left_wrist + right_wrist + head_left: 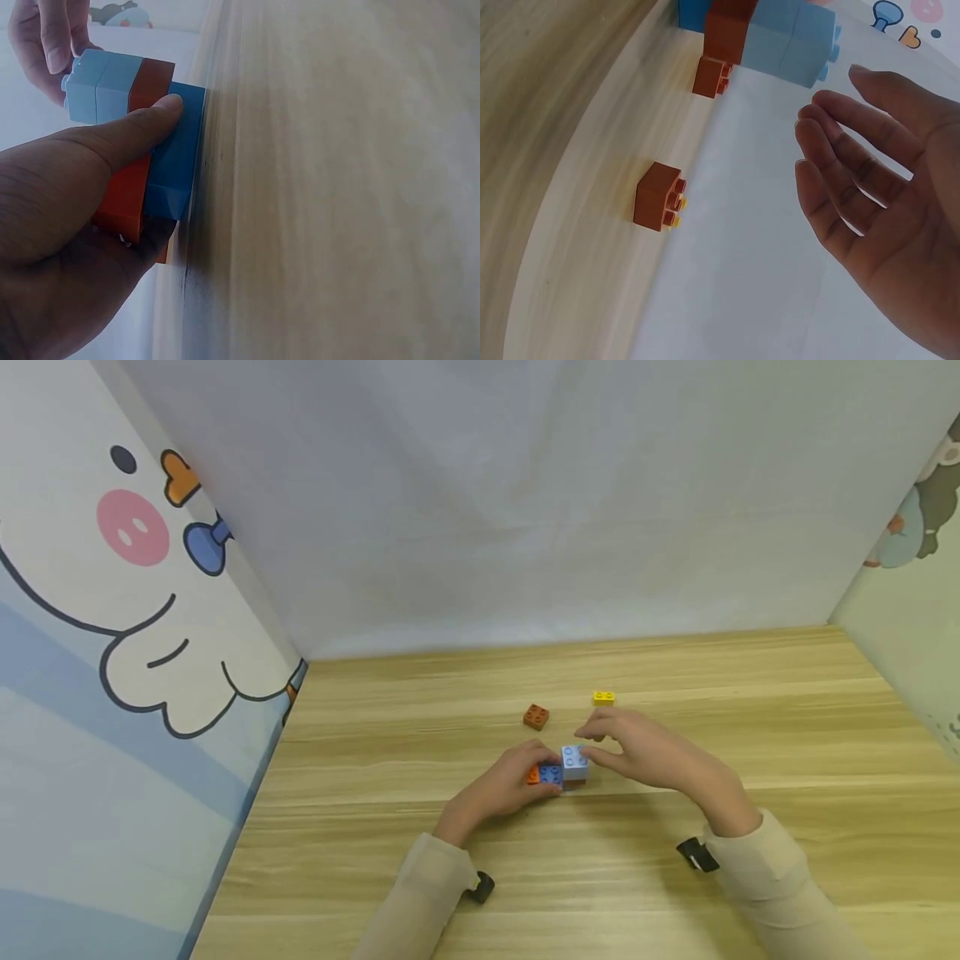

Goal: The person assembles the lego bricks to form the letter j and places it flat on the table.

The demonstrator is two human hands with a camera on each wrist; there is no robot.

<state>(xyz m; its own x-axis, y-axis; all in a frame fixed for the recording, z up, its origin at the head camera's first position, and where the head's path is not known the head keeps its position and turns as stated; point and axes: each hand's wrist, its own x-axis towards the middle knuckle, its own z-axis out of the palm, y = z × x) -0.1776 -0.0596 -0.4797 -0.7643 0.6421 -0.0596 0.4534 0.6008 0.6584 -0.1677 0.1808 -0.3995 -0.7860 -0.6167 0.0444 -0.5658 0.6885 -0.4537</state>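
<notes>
My left hand (510,781) grips a stack of toy building bricks low on the table, its thumb along the near side in the left wrist view. At the bottom of the stack is a blue brick (176,165), with an orange-red layer (127,199) over it. Two light blue bricks (574,762) rise as a column at the right end, studs up. My right hand (637,747) hovers beside this column, fingers loosely bent and holding nothing. In the right wrist view its fingertips (814,101) are a small gap away from the top studs.
Behind the stack lies a loose reddish-brown brick (536,717). A small yellow brick (603,699) lies farther back, beyond the right hand. A pale cloth wall (555,560) borders the table's far edge, and a cartoon-printed panel (112,635) borders the left side.
</notes>
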